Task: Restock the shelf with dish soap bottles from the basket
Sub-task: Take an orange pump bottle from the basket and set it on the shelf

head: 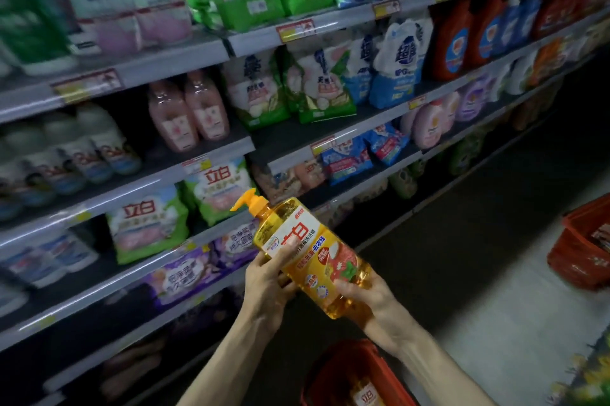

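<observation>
A large yellow dish soap bottle [310,250] with an orange pump top is held tilted in front of the shelves, pump pointing up and left. My left hand [269,286] grips its side near the middle of the label. My right hand [366,303] grips the bottom end. Below my arms stands a red basket [325,376] with another yellow dish soap bottle [364,394] lying inside. The shelf [185,240] in front carries bags and bottles of detergent.
Several shelf levels run from left to far right, packed with detergent bags and bottles. A second red basket [577,250] sits on the floor at the right. The aisle floor [478,273] between shelves and baskets is dark.
</observation>
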`<state>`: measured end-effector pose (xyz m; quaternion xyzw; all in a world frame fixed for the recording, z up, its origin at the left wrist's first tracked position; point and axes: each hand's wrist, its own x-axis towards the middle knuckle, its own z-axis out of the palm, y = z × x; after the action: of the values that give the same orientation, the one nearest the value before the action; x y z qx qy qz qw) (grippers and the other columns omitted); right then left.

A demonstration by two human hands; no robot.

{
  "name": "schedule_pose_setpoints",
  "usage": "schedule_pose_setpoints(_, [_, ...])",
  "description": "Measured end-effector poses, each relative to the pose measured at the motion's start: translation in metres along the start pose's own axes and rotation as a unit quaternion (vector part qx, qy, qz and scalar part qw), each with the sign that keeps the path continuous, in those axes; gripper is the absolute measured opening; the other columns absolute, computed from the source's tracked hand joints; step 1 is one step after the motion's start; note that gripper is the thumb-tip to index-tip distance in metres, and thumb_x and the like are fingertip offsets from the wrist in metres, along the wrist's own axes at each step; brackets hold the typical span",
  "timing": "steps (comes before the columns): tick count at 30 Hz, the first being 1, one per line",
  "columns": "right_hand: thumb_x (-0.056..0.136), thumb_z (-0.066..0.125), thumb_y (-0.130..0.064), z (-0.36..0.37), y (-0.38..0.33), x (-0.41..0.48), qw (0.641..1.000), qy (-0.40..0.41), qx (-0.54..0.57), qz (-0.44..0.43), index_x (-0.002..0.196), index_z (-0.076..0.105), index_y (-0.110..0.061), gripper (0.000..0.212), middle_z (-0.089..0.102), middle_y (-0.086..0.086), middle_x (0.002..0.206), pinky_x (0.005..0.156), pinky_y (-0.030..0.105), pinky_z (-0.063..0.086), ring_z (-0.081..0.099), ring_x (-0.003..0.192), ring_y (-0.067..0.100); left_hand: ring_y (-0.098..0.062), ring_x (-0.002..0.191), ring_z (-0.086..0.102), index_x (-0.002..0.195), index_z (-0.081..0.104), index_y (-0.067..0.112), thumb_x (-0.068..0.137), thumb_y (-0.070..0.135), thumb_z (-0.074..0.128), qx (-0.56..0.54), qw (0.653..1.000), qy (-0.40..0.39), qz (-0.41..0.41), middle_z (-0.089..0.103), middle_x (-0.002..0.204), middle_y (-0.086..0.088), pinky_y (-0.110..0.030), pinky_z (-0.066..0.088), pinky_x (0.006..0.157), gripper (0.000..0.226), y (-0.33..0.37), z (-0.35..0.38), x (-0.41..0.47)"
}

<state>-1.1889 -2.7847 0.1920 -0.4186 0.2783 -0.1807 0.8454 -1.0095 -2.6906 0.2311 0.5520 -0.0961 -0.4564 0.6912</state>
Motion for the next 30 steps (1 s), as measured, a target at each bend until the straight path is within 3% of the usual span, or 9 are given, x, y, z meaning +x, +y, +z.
schedule_pose_setpoints(5, [0.062,0.101,-0.036,0.035,0.001,0.012,0.993,-0.040,-0.101,0.049,0.146,0.054,-0.022,0.097,0.071,0.012,0.135,0.108,0.053,0.055,0.069,0.125,0.031,-0.023,0.100,0.080,0.120,0.075,0.018,0.058,0.052,0.093,0.019,0.998,0.052,0.038,0.081,0.114,-0.005,-0.032,0.063,0.072,0.073,0.011,-0.047,-0.025])
schedule_pose_setpoints(12, [0.061,0.090,-0.061,0.122,0.012,0.032,0.954,-0.087,-0.286,-0.011,0.139,0.058,-0.034,0.089,0.072,-0.005,0.132,0.104,0.036,0.056,0.068,0.122,0.012,-0.020,0.105,0.078,0.120,0.075,0.016,0.057,0.058,0.091,0.063,0.988,0.094,0.109,0.081,0.114,-0.003,-0.044,0.056,0.093,0.077,0.037,-0.132,-0.063])
schedule_pose_setpoints(15, [0.064,0.089,-0.067,0.175,0.029,0.044,0.933,-0.127,-0.336,-0.011,0.139,0.059,-0.034,0.087,0.074,-0.012,0.127,0.099,0.032,0.058,0.070,0.119,0.008,-0.022,0.106,0.078,0.120,0.076,0.015,0.062,0.056,0.090,0.085,0.983,0.095,0.134,0.081,0.114,-0.004,-0.044,0.057,0.094,0.072,0.054,-0.175,-0.083])
schedule_pose_setpoints(25, [0.071,0.093,-0.053,0.348,0.112,0.074,0.871,-0.245,-0.426,0.018,0.135,0.060,-0.030,0.076,0.076,-0.010,0.124,0.102,0.043,0.060,0.074,0.115,0.011,-0.022,0.103,0.080,0.120,0.076,0.020,0.066,0.058,0.089,0.101,0.970,0.145,0.164,0.082,0.113,-0.004,-0.024,0.063,0.074,0.067,0.096,-0.342,-0.154])
schedule_pose_setpoints(30, [0.066,0.095,-0.054,0.423,0.162,0.082,0.872,-0.254,-0.418,-0.013,0.131,0.064,-0.025,0.078,0.079,-0.003,0.119,0.099,0.049,0.060,0.076,0.110,0.017,-0.027,0.107,0.079,0.119,0.076,0.027,0.076,0.056,0.089,0.085,0.963,0.180,0.182,0.080,0.118,-0.006,-0.047,0.064,0.088,0.054,0.117,-0.414,-0.185])
